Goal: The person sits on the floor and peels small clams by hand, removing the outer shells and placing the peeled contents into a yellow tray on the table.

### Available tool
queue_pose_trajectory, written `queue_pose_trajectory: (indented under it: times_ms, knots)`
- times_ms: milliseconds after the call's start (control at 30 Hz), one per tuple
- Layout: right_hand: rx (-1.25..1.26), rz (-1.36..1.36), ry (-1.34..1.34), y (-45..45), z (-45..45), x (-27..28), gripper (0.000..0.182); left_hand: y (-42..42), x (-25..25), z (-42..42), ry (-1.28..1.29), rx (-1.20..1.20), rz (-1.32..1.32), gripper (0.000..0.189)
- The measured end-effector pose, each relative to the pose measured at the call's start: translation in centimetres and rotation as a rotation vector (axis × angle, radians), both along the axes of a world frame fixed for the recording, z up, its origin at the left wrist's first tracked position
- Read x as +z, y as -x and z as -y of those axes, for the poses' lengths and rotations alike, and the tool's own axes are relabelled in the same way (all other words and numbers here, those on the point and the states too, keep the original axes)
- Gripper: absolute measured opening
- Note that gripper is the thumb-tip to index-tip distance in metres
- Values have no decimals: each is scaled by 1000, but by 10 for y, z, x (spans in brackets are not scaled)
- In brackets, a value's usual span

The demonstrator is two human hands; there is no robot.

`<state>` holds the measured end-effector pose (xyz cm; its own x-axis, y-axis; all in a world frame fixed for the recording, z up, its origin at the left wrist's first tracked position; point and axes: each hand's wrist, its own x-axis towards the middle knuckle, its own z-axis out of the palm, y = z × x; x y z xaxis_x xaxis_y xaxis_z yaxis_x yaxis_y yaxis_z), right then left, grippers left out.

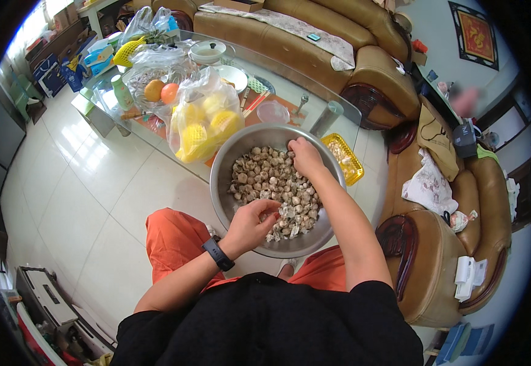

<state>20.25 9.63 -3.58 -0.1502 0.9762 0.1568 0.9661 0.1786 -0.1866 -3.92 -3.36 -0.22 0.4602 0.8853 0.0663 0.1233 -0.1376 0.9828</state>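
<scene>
A large stainless steel basin stands before me, holding many small garlic bulbs with papery skins among them. Over the near left part of the garlic is my left hand, palm inward, thumb and forefinger apart with nothing visible between them. My right hand reaches inside the far right wall of the basin, fingers bent down at the edge of the garlic. Its fingertips are partly hidden, so I cannot tell whether they hold a bulb. Right of the basin, a yellow plastic basket contains pale garlic pieces.
Beyond the basin is a glass-topped table with a plastic bag of yellow net-wrapped fruit, an orange, a green bottle, a lidded pot and a glass tumbler. Brown leather sofas border the far and right sides.
</scene>
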Motion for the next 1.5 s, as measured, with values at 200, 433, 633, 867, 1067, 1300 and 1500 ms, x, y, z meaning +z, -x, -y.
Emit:
queue_pose_trajectory:
  times_ms: [200,433,633,867,1067,1300,1500]
  knots:
    - [-155,-1050,257,-1,43,23,25,1,0,-9,90,14,82,25]
    - [-87,-1963,501,35,133,44,26,-19,10,-14,76,74,129,37]
    - [-154,-2091,223,72,167,30,15,-46,-16,-3,227,70,415,31]
    - [-293,-2181,-20,89,174,10,11,-68,-10,14,601,207,714,25]
    - [-323,-2029,-103,92,177,12,12,-72,-8,8,758,219,716,24]
    - [-267,-1934,84,78,184,24,17,-61,-22,-8,795,152,610,31]
    - [-211,-1929,199,65,185,27,22,-48,-14,-5,796,-100,571,34]
